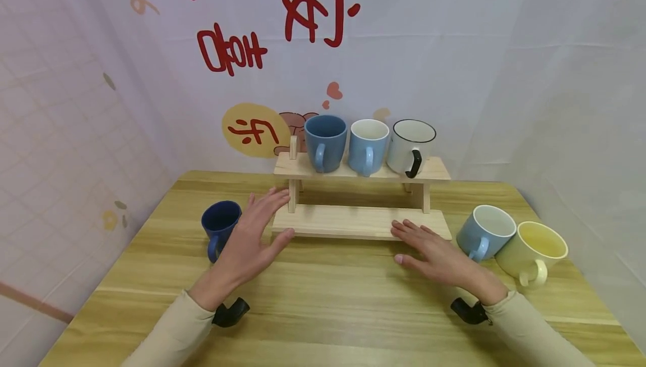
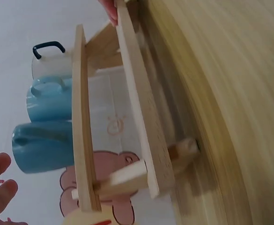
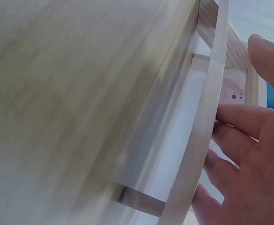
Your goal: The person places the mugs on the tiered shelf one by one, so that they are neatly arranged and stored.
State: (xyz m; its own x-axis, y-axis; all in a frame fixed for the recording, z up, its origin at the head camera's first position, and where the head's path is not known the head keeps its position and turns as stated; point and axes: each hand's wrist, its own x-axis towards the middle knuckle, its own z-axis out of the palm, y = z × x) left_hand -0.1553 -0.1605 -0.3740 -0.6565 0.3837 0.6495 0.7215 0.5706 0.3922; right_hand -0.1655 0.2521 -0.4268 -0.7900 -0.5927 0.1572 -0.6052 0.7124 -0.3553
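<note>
A two-tier wooden rack (image 1: pixel 348 222) stands at the back of the table. My left hand (image 1: pixel 252 246) is by the rack's left end, fingers spread and holding nothing. It partly covers a dark blue mug (image 1: pixel 220 218). At the right end of the lower board, my right hand (image 1: pixel 444 257) has its fingers extended; in the right wrist view, the fingertips (image 3: pixel 214 159) appear to touch the board's front edge. On the upper board sit a steel-blue mug (image 1: pixel 330 145), a light blue mug (image 1: pixel 360 145) and a white mug (image 1: pixel 404 151) with a black rim and handle.
Right of the rack, another light blue mug (image 1: pixel 484 232) stands against a yellow mug (image 1: pixel 535 255). White cloth (image 1: pixel 454 75) with red writing hangs behind the wooden table (image 1: pixel 353 311), and more cloth (image 1: pixel 65 131) lines its left side.
</note>
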